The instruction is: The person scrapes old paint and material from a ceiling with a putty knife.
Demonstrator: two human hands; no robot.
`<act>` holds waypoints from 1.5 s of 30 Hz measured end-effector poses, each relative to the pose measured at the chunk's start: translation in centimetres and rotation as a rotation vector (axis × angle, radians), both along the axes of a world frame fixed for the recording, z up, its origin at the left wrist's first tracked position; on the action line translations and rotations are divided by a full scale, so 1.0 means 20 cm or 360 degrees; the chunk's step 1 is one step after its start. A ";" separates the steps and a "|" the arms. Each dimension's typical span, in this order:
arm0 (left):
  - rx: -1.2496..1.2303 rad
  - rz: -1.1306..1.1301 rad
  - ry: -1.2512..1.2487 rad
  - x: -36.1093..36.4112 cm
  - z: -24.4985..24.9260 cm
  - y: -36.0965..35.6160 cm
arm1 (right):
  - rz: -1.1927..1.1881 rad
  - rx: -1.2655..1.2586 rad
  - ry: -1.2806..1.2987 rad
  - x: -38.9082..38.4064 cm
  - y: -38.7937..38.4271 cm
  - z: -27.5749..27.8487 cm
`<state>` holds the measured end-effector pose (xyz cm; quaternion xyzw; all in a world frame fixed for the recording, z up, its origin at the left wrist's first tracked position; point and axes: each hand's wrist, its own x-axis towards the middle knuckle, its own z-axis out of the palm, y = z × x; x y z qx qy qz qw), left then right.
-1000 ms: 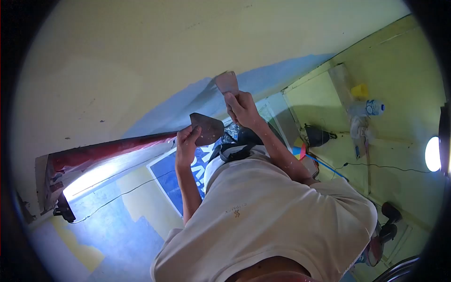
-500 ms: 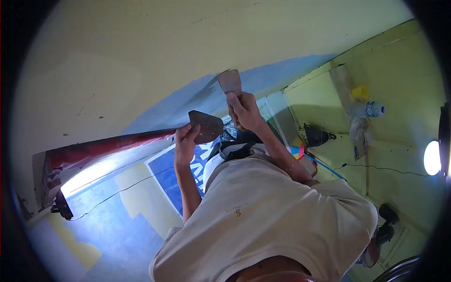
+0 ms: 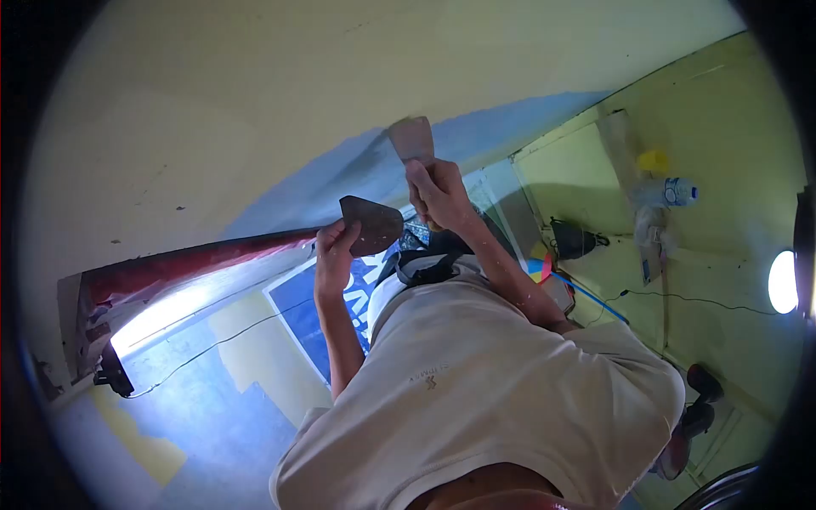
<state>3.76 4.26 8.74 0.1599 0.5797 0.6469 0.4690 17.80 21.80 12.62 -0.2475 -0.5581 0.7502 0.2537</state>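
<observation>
My right hand (image 3: 439, 194) is closed around the handle of a putty knife (image 3: 411, 138), its wide blade pointing up at the cream wall (image 3: 255, 102). The blade's edge overlaps the border of a blue-grey patch (image 3: 501, 117) on that wall. Lower and to the left, my left hand (image 3: 337, 255) pinches a dark, broad scraper blade (image 3: 372, 226) between thumb and fingers. Small pale specks show on this blade. The two tools are apart, a short distance from each other.
A glowing lamp (image 3: 161, 319) sits in a red-lined recess (image 3: 195, 265) at left, its cable running right. Behind my arms is a blue printed banner (image 3: 302, 310). On the right are a plastic bottle (image 3: 671, 192), a black bag (image 3: 571, 240) and another bright lamp (image 3: 783, 282).
My right hand and its putty knife have shifted slightly up and left along the wall. My left hand has barely moved, still holding the scraper blade.
</observation>
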 end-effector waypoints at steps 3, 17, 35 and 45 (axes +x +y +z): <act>0.0002 -0.0050 0.0103 -0.04 -0.06 -0.03 | -0.0019 0.0119 -0.0005 -0.02 0.02 -0.04; 0.0073 -0.0086 0.0040 -0.05 -0.06 -0.04 | -0.0028 0.0176 0.0035 -0.03 0.03 -0.06; 0.0024 -0.0079 -0.0025 -0.11 -0.05 -0.04 | -0.0057 0.0217 -0.0082 -0.01 0.00 -0.09; 0.0082 -0.0069 -0.0103 -0.12 -0.06 0.00 | -0.0072 0.0431 -0.0207 -0.04 0.00 -0.02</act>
